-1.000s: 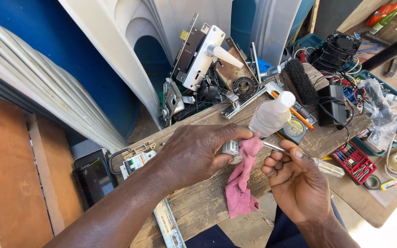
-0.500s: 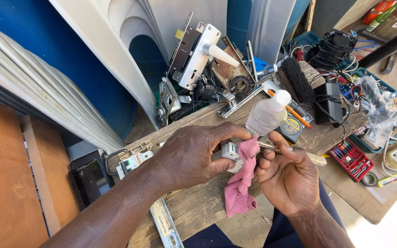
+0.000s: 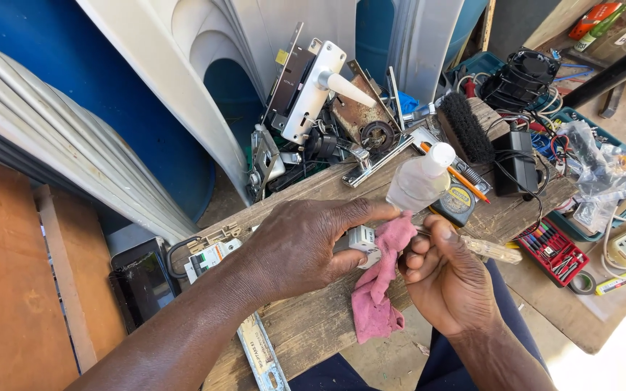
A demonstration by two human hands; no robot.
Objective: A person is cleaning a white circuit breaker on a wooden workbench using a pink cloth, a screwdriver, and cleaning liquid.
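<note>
The left hand (image 3: 306,246) grips a small grey switch block (image 3: 362,239) over the wooden bench (image 3: 313,326). The right hand (image 3: 447,279) is closed on a pink rag (image 3: 378,289) and a screwdriver (image 3: 490,250), mid-wipe. Cleaning looks unfinished.

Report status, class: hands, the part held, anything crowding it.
Left hand grips small grey part. Right hand holds pink cloth and screwdriver against it. Clear bottle stands just behind.

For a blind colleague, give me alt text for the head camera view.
Over a wooden plank, the left hand holds a small grey-white part wrapped in a pink cloth, while the right hand grips a screwdriver; behind them stands a clear plastic bottle.
</note>
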